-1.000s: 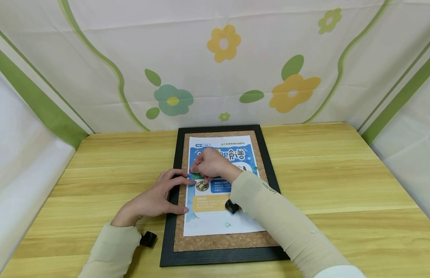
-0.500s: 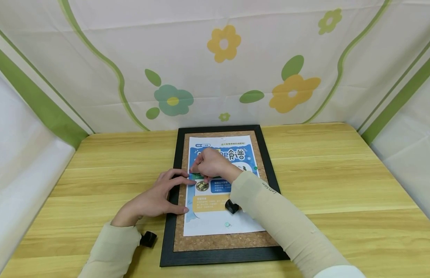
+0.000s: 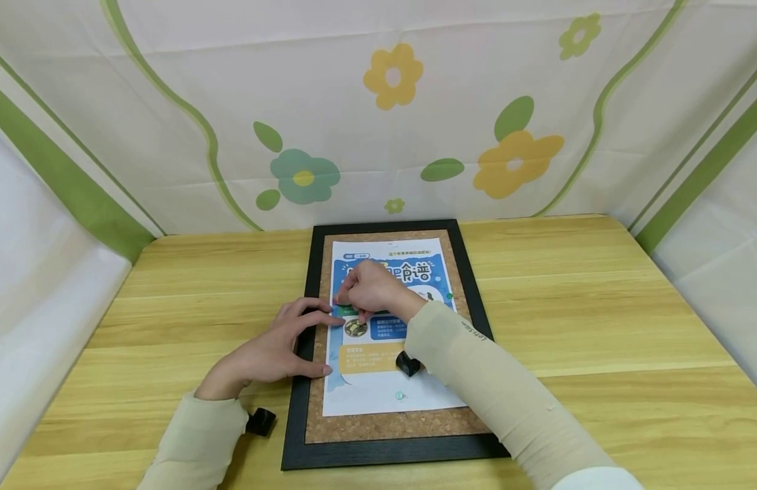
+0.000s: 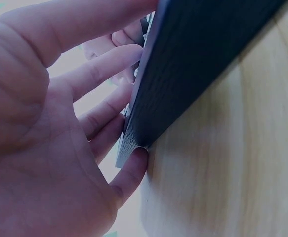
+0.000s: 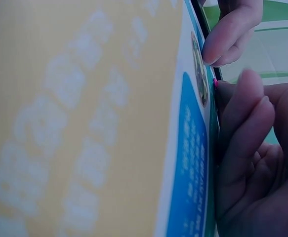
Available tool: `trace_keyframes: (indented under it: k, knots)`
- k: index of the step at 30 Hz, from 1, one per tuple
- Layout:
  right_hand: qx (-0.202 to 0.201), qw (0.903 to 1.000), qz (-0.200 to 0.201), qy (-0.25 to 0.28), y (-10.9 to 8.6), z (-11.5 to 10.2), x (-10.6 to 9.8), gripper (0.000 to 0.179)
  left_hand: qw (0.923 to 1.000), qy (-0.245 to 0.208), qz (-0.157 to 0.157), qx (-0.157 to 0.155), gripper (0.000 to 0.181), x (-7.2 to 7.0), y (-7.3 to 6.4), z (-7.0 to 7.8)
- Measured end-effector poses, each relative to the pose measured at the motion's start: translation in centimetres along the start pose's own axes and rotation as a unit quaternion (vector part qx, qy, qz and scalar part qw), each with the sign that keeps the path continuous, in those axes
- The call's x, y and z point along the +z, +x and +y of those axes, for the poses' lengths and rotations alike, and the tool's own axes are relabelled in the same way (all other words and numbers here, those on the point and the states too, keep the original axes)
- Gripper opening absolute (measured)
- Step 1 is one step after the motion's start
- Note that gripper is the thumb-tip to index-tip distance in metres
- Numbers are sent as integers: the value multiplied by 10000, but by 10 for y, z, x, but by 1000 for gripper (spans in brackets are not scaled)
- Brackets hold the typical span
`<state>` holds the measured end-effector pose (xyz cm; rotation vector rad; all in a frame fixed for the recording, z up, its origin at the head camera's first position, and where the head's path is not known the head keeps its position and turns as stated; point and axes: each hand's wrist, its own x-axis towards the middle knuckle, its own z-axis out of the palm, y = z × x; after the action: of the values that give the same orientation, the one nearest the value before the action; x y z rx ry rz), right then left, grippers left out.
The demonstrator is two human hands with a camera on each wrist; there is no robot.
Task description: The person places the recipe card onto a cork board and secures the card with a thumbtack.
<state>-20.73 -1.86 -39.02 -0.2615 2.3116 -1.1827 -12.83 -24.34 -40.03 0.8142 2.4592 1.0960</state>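
Observation:
A printed poster sheet (image 3: 368, 401) lies on a cork board (image 3: 366, 429) with a black frame (image 3: 390, 450). My right hand (image 3: 375, 289), fingers curled, is at the poster's left edge. In the right wrist view, a small pink thumbtack (image 5: 215, 83) shows at its fingertip, pinched there and mostly hidden. My left hand (image 3: 277, 344) spreads over the frame's left side, fingertips and thumb resting on the sheet's edge. The left wrist view shows its little finger against the frame's outer side (image 4: 183, 64).
A green thumbtack (image 3: 449, 296) sits at the sheet's right edge, and a pale teal one (image 3: 400, 395) near its bottom. The board lies on a wooden table (image 3: 598, 327). A flower-printed cloth (image 3: 354, 88) hangs behind it. Black wrist cameras (image 3: 262, 421) sit below both wrists.

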Motion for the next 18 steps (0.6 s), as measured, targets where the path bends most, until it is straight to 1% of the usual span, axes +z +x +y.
trace_keyframes:
  k: [18]
  knots:
    - [46,10000,-12,15,-2,-2,0,15,10000,43,19,40,59,0,0,-1]
